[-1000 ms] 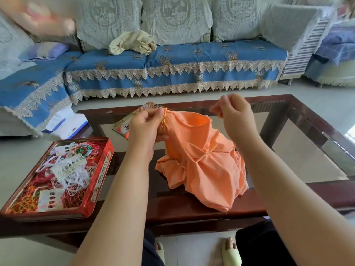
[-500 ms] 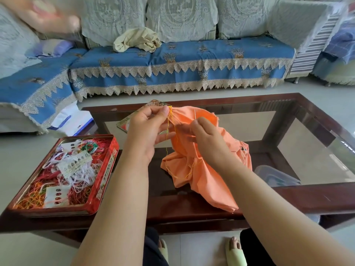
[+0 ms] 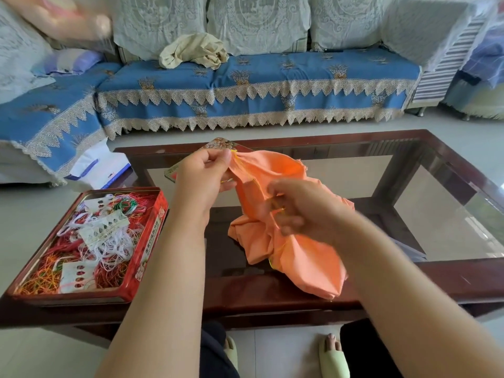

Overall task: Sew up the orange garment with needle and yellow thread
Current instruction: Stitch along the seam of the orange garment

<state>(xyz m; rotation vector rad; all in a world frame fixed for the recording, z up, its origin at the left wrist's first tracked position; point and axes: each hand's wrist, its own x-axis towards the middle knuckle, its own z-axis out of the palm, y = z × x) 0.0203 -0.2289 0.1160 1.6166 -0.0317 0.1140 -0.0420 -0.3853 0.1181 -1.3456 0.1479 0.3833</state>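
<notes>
A dark wooden coffee table (image 3: 272, 298) with glass top panels stands on a pale tiled floor (image 3: 450, 124). Behind it, a sofa (image 3: 272, 75) carries blue lace-trimmed seat covers and white lace backrest covers. A crumpled cream cloth (image 3: 193, 50) lies on the seat. Daylight, probably from the right, reflects off the glass.

I see the right hand (image 3: 297, 207) now lower against the orange garment (image 3: 289, 214) (blurred), down from its raised pull.
</notes>
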